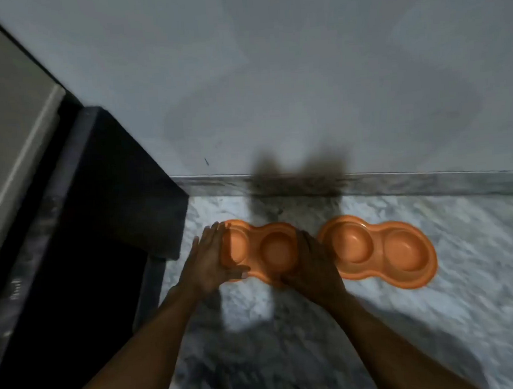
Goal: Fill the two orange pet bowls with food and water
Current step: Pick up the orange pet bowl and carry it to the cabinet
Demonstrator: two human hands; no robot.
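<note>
Marble floor (437, 318) down there, and two orange double bowls, all four wells bare. Nothing is filled yet, so I'd say food and water are both still to come. The first orange bowl (278, 250) lies between the hands. The left hand (208, 257) presses one end, fingers straight, thumb along the near rim. The right hand (316, 262) lies flat on the other end. The second orange bowl (403, 251) waits just outside the right hand.

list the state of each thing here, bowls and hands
left bowl: on the floor, both wells empty, a hand at each end
right bowl: on the floor, both wells empty
left hand: fingers straight, touching the left bowl's left end
right hand: fingers straight, touching its right end
</note>
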